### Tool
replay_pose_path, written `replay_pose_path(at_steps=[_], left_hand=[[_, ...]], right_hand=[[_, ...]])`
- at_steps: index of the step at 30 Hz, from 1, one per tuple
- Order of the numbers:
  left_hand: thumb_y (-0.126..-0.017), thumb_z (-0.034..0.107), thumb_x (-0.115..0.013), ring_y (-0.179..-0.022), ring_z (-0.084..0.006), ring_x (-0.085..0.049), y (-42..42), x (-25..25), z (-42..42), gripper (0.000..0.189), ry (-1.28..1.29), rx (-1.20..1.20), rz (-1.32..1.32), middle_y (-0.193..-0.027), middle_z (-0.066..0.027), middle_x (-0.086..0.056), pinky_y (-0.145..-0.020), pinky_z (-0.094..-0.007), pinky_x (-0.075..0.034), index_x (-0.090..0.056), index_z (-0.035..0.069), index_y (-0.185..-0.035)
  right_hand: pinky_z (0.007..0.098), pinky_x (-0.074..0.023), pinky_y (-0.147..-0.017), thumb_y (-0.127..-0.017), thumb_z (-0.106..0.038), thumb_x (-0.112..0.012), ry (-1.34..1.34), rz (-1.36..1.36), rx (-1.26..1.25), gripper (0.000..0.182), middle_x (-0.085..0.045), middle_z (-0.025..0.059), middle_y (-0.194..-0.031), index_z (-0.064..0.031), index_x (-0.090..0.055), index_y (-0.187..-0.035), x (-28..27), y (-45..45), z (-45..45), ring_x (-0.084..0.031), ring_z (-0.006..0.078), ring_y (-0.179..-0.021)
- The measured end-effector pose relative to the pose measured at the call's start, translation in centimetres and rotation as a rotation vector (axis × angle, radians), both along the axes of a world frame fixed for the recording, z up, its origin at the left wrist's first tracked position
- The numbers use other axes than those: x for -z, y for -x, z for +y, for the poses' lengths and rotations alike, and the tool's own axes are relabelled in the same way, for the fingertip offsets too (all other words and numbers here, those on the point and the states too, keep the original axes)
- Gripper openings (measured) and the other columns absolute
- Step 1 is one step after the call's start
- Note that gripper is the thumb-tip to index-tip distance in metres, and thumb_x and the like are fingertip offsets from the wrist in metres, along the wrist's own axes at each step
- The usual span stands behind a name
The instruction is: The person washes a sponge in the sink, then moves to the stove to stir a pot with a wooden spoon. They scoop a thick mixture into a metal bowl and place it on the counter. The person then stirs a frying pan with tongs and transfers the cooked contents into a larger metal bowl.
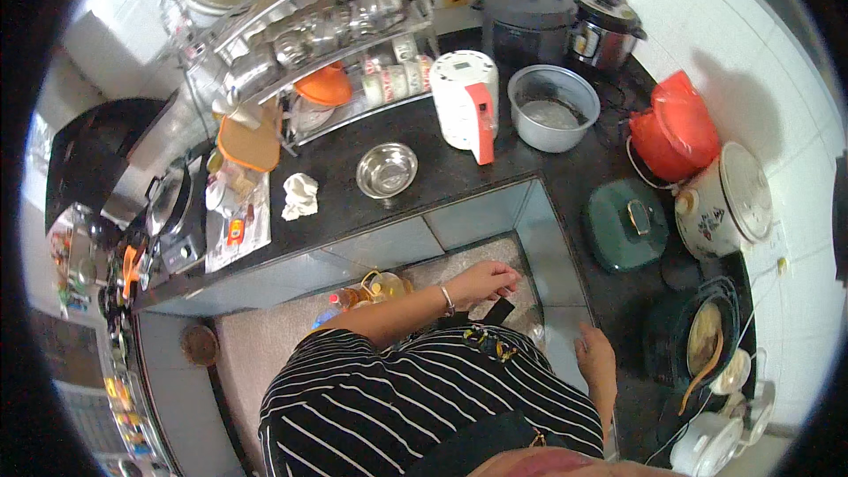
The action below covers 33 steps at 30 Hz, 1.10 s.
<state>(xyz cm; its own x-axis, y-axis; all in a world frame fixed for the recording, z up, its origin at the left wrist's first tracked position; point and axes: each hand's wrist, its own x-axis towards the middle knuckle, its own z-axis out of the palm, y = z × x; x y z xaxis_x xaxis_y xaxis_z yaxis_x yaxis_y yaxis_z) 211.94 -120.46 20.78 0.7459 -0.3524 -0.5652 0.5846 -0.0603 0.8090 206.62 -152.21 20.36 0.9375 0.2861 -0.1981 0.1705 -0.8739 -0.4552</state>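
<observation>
My left hand [491, 279], with a bracelet at the wrist, is held over the floor in front of my body. Its fingers are loosely bent, and nothing shows in them. Lower and to the right, my right hand [594, 351] hangs beside the edge of the right-hand counter; no object is visible in it, and its fingers look slightly apart. The nearest thing on that counter is a dark green lidded pan [619, 228]. Across from me stand a small steel bowl [386, 172], a white jug-shaped appliance with a red handle [457, 103] and a grey metal pot [563, 136].
A dish rack [361, 124] holds plates, glasses and cups. A crumpled white cloth [300, 197] lies near the stove [182, 253]. Along the right wall are a red plastic bag [676, 136], a cream crock [705, 225] and a dark pot [662, 341]. Oil bottles [389, 285] stand on the floor.
</observation>
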Motion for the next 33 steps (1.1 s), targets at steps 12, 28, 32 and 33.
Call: replay_pose_path(at_steps=[12,28,32,33], left_hand=[[-0.092,0.029,-0.049,-0.083,-0.0099,-0.055,1.2,0.6,11.7,0.028,0.09,-0.218,-0.069,-0.097,-0.0019,-0.061,-0.07,-0.0241,-0.046,-0.057,0.008,-0.11],[-0.094,0.022,-0.046,-0.087,-0.0113,-0.057,0.6,1.2,34.0,0.03,0.089,-0.397,-0.11,-0.102,-0.006,-0.061,-0.075,-0.0243,-0.047,-0.053,0.002,-0.116],[-0.095,0.021,-0.045,-0.088,-0.0126,-0.058,0.9,1.3,34.4,0.03,0.121,-0.423,-0.05,-0.103,-0.006,-0.061,-0.077,-0.025,-0.047,-0.052,0.002,-0.117],[-0.095,0.022,-0.046,-0.088,-0.0121,-0.057,1.0,1.7,34.5,0.03,0.14,-0.438,-0.065,-0.103,-0.0056,-0.061,-0.076,-0.0249,-0.047,-0.053,0.002,-0.116]], right_hand=[[0.0446,-0.0453,-0.08,-0.079,-0.017,-0.06,0.104,0.047,-0.281,0.04,-0.058,0.0193,-0.103,-0.0105,-0.053,-0.118,-0.1,-5.3,12.9,-0.055,0.0378,-0.095],[0.0446,-0.0467,-0.077,-0.083,-0.023,-0.057,0.177,0.12,-0.406,0.038,-0.058,0.0182,-0.097,-0.0105,-0.052,-0.119,-3.6,-9.7,35.5,-0.056,0.0367,-0.091],[0.0451,-0.0466,-0.078,-0.083,-0.023,-0.056,0.212,0.168,-0.421,0.037,-0.058,0.0188,-0.098,-0.0101,-0.053,-0.118,-3.7,-10.3,36.8,-0.056,0.0366,-0.093],[0.0452,-0.0467,-0.078,-0.083,-0.024,-0.056,0.195,0.157,-0.444,0.037,-0.058,0.0188,-0.098,-0.0104,-0.053,-0.118,-3.1,-10.8,36.7,-0.056,0.0365,-0.093]])
